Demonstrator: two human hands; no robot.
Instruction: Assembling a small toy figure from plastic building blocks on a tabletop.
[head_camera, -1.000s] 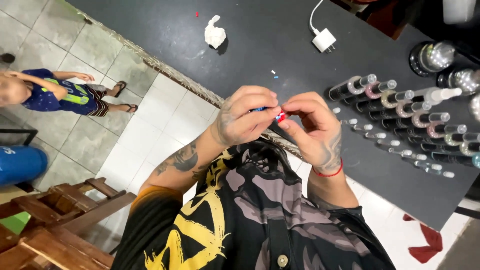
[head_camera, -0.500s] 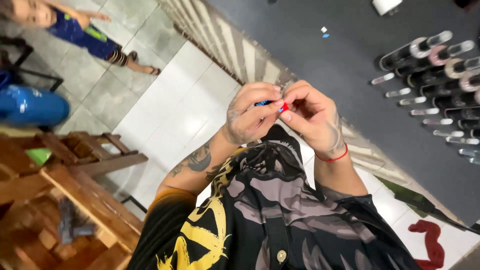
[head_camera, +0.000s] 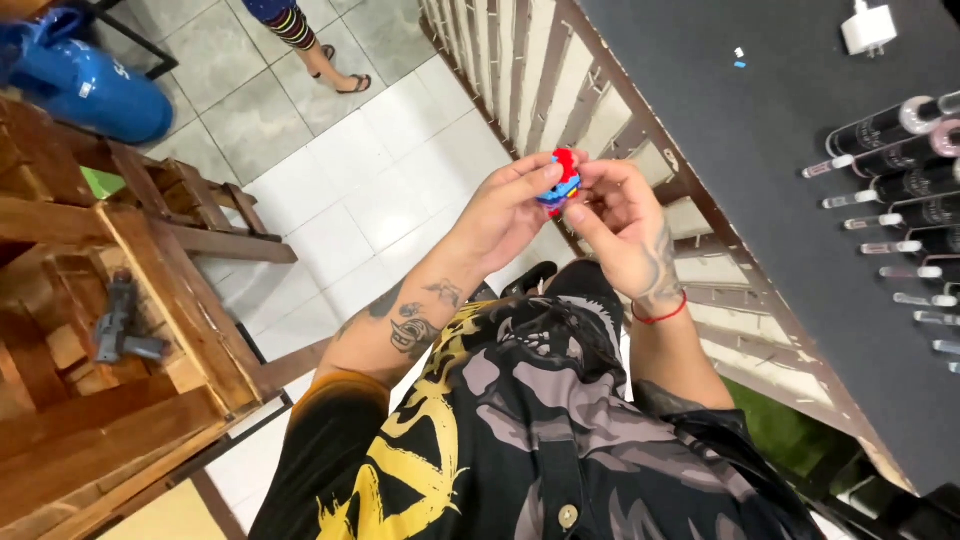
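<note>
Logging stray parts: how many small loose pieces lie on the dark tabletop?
2: a white piece and a blue piece, side by side on the dark tabletop, left of the white charger plug. More may lie outside the frame.

Landmark: dark table (head_camera: 760, 150). Near its right edge, rows of capped bottles (head_camera: 895, 160) lying packed side by side — no passage there. Far end: white charger (head_camera: 868, 28) and small scraps (head_camera: 738, 58), well apart, open surface between. Left of table, slatted railing (head_camera: 560, 90) — then tiled floor (head_camera: 340, 210), wooden furniture (head_camera: 130, 300) beyond.
</note>
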